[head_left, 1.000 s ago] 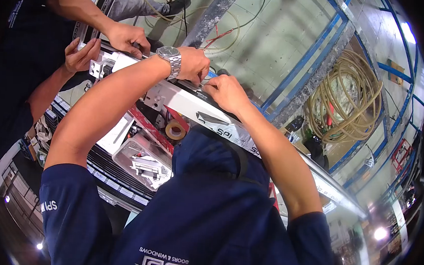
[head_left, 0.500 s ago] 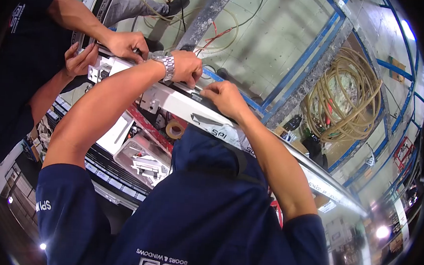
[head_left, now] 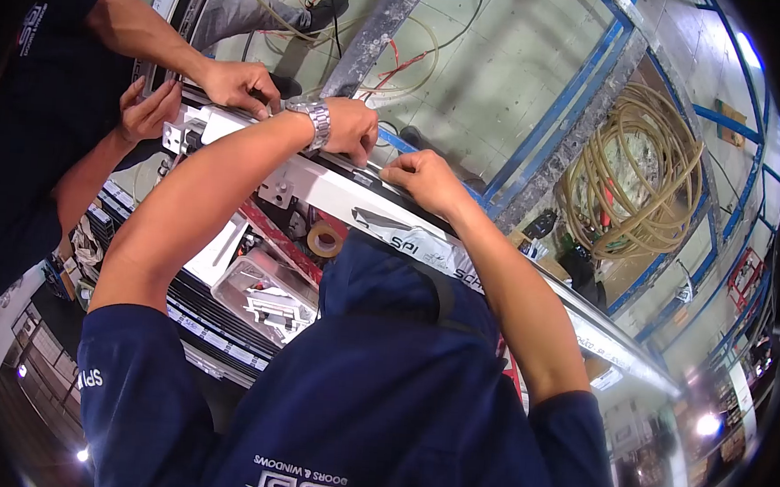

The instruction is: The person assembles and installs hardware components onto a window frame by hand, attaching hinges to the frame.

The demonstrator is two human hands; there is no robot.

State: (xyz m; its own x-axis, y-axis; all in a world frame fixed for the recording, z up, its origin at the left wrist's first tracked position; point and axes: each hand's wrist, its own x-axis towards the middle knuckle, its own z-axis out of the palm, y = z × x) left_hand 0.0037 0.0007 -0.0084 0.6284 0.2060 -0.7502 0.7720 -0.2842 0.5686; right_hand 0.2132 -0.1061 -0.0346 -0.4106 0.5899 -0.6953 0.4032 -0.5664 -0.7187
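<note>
A long white frame profile (head_left: 340,191) with a protective film marked SPI runs from upper left to lower right. A black strip (head_left: 379,164) lies along its far edge. My left hand (head_left: 351,125), with a metal watch on the wrist, curls over the profile and presses its fingertips on that edge. My right hand (head_left: 425,179) is close beside it, fingers pinched on the black strip. At the profile's left end a co-worker's two hands (head_left: 230,82) hold the end piece (head_left: 187,128).
Under the profile lie a roll of tape (head_left: 324,238), a clear plastic tray of white parts (head_left: 266,298) and a red bar (head_left: 270,232). A coil of beige hose (head_left: 644,179) lies on the floor at right, among blue frame bars (head_left: 564,102) and loose cables (head_left: 392,65).
Both my hands stay on the profile's far edge. My right hand has slid slightly to the right along the strip. The co-worker's hands keep holding the left end.
</note>
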